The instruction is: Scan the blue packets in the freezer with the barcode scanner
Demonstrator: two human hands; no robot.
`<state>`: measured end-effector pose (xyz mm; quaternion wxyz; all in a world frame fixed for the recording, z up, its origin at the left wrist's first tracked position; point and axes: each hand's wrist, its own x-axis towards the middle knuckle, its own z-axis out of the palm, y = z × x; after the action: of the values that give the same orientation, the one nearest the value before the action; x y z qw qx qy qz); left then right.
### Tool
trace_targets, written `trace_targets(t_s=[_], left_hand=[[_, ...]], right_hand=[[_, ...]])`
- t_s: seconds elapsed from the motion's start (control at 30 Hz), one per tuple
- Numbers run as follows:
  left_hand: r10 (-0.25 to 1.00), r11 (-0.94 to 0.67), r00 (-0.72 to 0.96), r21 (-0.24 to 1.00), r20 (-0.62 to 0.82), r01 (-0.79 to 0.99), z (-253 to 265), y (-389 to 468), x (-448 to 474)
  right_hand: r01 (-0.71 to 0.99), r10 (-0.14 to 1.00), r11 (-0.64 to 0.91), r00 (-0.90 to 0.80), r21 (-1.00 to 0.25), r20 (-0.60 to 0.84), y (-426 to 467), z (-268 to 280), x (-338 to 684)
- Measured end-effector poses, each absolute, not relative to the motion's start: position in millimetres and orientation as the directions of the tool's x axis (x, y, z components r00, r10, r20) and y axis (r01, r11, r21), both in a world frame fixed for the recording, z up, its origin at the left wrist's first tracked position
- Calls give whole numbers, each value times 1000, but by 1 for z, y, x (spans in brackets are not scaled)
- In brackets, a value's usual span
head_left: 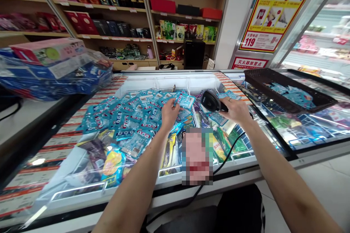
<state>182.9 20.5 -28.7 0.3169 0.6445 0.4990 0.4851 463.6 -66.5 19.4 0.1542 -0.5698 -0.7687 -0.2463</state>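
My left hand (170, 112) pinches the edge of a small blue packet (186, 100), whose white label faces up. Closed round the handle of a black barcode scanner (210, 101) is my right hand (235, 110). The scanner's head points left, toward the packet, with a small gap between them. A wide heap of similar blue packets (131, 116) lies to the left of and beneath my left hand. A few more blue packets (218, 118) lie under the scanner. From the scanner, a black cable (228, 154) runs down past the front edge.
The packets lie on the glass top of a chest freezer (68, 178) with frozen bags inside. A dark tray (325, 100) at the right holds blue packets. Plastic-wrapped boxes (54, 67) stand at the left. Stocked shelves (109, 7) line the back.
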Motion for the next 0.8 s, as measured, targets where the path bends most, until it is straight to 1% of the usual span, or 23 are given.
trace_targets(t_s=[0.1, 0.2, 0.27, 0.4, 0.53, 0.8], left_hand=[[947, -311, 33, 882, 320, 354, -27, 19, 182], [945, -323, 66, 883, 320, 342, -27, 19, 181], [945, -324, 84, 873, 316, 365, -27, 20, 181], [940, -329, 93, 807, 327, 491, -27, 20, 182], [932, -347, 116, 753, 343, 559, -25, 20, 184], [886, -396, 121, 596, 447, 698, -24, 20, 183]], right_hand=[[959, 795, 222, -283, 177, 537, -67, 19, 457], [966, 790, 211, -259, 151, 556, -65, 5, 453], [965, 789, 223, -264, 141, 556, -63, -5, 453], [959, 793, 256, -280, 121, 542, -60, -16, 457], [953, 796, 280, -296, 112, 528, -59, -15, 461], [940, 800, 321, -332, 111, 500, -63, -14, 457]])
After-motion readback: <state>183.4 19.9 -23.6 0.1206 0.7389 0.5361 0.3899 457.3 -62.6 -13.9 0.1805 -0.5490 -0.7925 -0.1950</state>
